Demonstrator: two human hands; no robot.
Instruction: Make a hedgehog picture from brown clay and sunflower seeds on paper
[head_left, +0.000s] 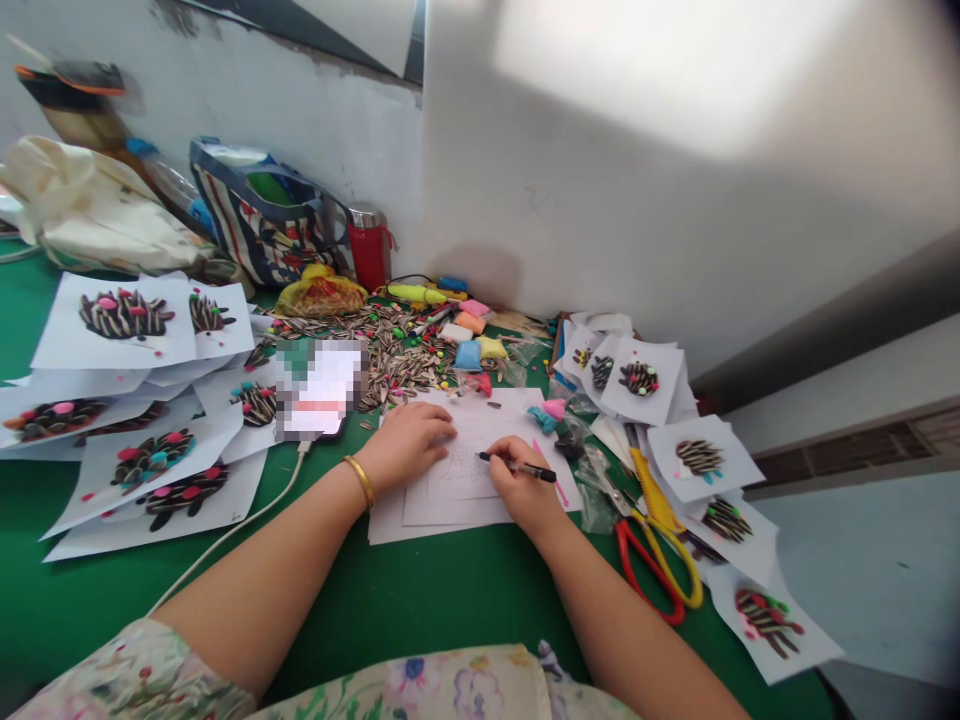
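White paper sheets (390, 515) lie stacked on the green table in front of me, with faint drawn lines on the top one. My left hand (412, 445) rests on the left part of the sheets, its fingers flat; a gold bangle circles that wrist. A black pen (536, 470) is pinched in my right hand (523, 490), its tip pointing left over the drawn lines. One loose seed (493, 405) lies near the top of the paper. Behind the sheets spreads a heap of striped seeds (397, 350).
Seed-decorated cards (124, 320) cover the left; more cards (701, 455) lie right. Near my right arm are red and yellow scissors (652, 565). A phone (319, 385) with a cable sits left. Clay packets (469, 355), a red flask (369, 250) and a striped bag (262, 220) stand behind.
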